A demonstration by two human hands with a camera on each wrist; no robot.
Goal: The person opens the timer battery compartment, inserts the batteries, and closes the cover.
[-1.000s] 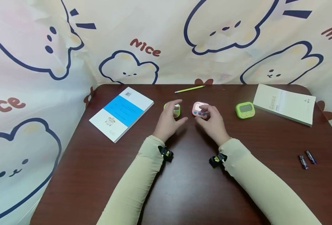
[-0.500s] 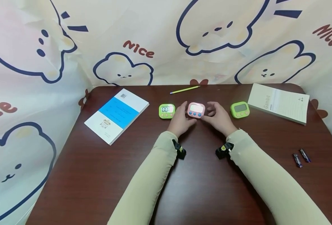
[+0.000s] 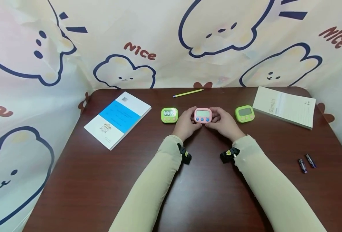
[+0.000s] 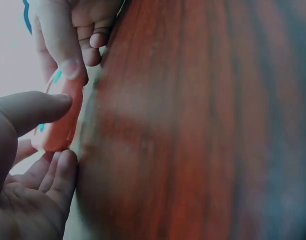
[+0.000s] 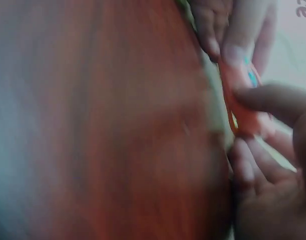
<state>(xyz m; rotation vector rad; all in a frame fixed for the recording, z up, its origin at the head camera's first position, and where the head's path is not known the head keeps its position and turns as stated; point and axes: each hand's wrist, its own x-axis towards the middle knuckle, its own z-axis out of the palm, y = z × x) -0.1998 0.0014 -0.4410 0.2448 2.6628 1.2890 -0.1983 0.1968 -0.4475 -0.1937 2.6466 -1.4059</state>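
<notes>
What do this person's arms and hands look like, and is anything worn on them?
The left hand and right hand are bare, without gloves. The left sleeve and right sleeve are long, plain and pale greenish-beige. At the cuffs sit small, blocky black devices, one on the left wrist and one on the right, each with a touch of yellow.
</notes>
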